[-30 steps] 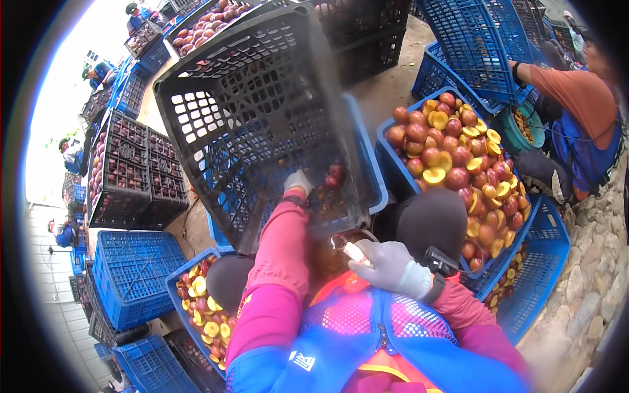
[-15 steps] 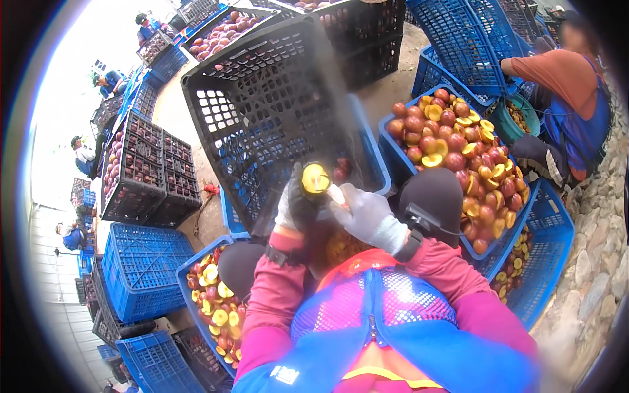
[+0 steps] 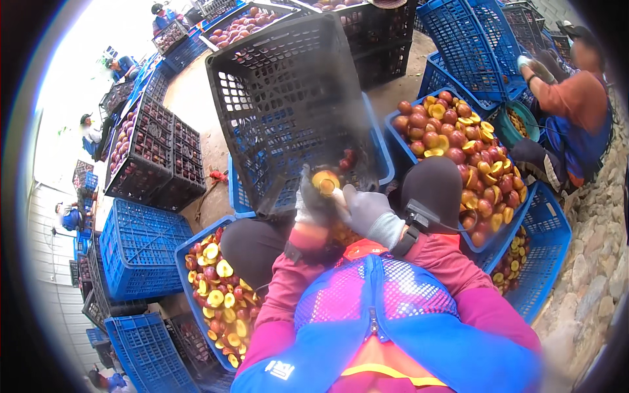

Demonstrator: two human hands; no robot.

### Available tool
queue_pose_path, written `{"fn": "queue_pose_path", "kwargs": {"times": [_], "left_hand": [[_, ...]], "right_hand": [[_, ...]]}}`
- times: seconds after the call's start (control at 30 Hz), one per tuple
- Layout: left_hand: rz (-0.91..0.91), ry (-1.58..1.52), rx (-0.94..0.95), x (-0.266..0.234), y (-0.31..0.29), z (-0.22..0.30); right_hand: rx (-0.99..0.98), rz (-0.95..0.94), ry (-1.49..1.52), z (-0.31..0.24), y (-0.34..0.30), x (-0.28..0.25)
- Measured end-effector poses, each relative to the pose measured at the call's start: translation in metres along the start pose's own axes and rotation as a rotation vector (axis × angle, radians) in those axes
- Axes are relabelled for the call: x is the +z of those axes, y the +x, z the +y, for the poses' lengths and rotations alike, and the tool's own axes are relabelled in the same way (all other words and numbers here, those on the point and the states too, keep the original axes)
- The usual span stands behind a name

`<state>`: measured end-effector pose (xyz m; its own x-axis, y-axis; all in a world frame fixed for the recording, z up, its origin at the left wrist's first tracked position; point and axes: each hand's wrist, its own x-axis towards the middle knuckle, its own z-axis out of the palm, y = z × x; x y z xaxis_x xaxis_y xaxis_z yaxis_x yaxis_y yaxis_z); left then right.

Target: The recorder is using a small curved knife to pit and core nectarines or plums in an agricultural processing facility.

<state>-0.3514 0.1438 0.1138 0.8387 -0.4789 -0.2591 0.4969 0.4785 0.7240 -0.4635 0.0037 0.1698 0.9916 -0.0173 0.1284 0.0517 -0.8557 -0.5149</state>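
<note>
Before my lap, my left hand [image 3: 312, 204], in a dark-palmed work glove, is closed round a cut plum [image 3: 322, 177] whose yellow flesh faces up. My right hand [image 3: 368, 215], in a pale grey glove, grips a small pitting tool by its whitish handle [image 3: 339, 197]. The tool's working end meets the flesh; its exact shape is too blurred to tell. Just beyond my hands a black slatted crate [image 3: 278, 98] leans tilted toward me, with a few dark plums [image 3: 347, 159] at its low right corner.
A blue crate of whole and halved plums [image 3: 472, 157] stands by my right knee, another with plum halves [image 3: 219, 288] by my left. Stacked black crates [image 3: 157, 157] and a blue crate [image 3: 145, 245] are at left. A co-worker [image 3: 576, 105] sits at far right beside a green bucket [image 3: 511, 124].
The view has shifted slightly, and both hands appear a little to the right. The plum's cut face has tilted in my left hand. The co-worker's gloved hands now show by the blue crate.
</note>
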Motion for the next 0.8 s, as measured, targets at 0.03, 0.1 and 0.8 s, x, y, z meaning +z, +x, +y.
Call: {"fn": "queue_pose_path", "kwargs": {"times": [0.03, 0.1, 0.8], "left_hand": [[0.09, -0.241, -0.125, 0.005, -0.004, 0.0], [0.081, -0.214, -0.088, 0.003, -0.009, -0.005], [0.885, 0.91, 0.717, -0.148, -0.157, 0.192]], "right_hand": [[-0.006, -0.024, -0.002, 0.0, -0.002, 0.001], [-0.064, -0.012, 0.02, -0.001, -0.002, 0.001], [-0.248, -0.429, 0.066, 0.012, -0.026, 0.012]]}}
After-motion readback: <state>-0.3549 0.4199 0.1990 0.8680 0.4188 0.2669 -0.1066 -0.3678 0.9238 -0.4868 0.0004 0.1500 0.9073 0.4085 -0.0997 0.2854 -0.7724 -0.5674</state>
